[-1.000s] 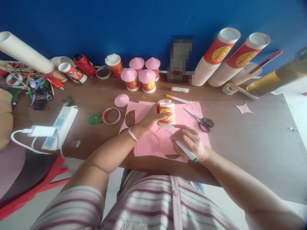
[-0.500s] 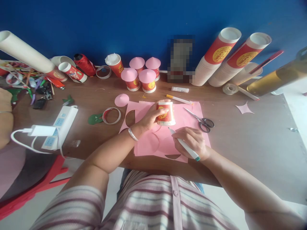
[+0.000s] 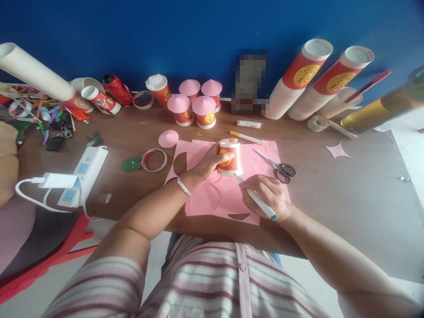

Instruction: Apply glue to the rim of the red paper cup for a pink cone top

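My left hand (image 3: pixel 214 160) is wrapped round a red and white paper cup (image 3: pixel 229 164) with a gold print, its wide rim toward me. Green marks show on the white band near that rim. Between the fingers of my right hand (image 3: pixel 266 196) is a white marker (image 3: pixel 260 205) with a green end. Its tip is at the cup's lower rim; whether it touches is too small to tell. Under both hands lie sheets of pink paper (image 3: pixel 202 194) with round pieces cut out. Black-handled scissors (image 3: pixel 281 171) rest at the sheets' right side.
Several cups with pink cone tops (image 3: pixel 179 104) stand at the back, and a loose pink cone (image 3: pixel 168 138) lies nearer. Tall cup stacks (image 3: pixel 291 86) lean at the right rear. A yellow-capped marker (image 3: pixel 247 138), glue stick (image 3: pixel 249 124), tape roll (image 3: pixel 318 123) and power strip (image 3: pixel 82 174) surround the work.
The marker and my right hand have shifted slightly, bringing the tip to the cup's rim. My left hand has turned the cup a little and moved it slightly right.
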`<action>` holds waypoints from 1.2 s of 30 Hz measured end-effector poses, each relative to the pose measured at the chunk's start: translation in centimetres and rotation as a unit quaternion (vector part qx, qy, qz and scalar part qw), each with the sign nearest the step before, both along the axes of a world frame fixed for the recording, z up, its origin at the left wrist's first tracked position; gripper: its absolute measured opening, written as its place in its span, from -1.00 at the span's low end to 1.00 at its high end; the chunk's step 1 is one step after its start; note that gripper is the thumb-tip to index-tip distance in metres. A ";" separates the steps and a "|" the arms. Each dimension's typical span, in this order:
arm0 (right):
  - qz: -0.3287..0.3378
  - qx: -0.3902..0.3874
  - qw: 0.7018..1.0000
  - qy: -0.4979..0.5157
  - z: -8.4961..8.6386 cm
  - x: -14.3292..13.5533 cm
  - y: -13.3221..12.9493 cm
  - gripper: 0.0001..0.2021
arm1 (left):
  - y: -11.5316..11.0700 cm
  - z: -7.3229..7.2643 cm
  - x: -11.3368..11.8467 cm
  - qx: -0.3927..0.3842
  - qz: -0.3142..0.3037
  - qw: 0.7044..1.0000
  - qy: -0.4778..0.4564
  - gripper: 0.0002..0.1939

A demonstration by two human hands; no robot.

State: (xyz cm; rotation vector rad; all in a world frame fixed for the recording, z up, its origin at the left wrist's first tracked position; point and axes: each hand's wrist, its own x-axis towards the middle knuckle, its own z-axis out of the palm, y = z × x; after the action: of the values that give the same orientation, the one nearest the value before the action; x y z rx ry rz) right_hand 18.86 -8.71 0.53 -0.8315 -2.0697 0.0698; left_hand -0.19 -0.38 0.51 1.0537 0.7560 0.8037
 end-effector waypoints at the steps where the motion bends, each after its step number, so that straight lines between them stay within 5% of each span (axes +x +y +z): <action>1: 0.000 0.000 1.000 0.000 0.0 0.0 0.0 -0.74 | 0.0 0.0 0.0 -0.005 -0.002 1.000 -0.003 -0.47; 36: -0.018 0.001 1.000 -0.024 -0.2 0.0 0.1 -0.78 | 0.5 -1.1 0.1 0.076 -0.026 0.996 0.038 -0.52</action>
State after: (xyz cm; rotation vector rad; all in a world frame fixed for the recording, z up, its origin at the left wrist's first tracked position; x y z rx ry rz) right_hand 18.81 -8.62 0.38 -0.8757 -2.0983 0.0288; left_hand -0.12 0.15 -0.55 1.2418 0.7362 0.7895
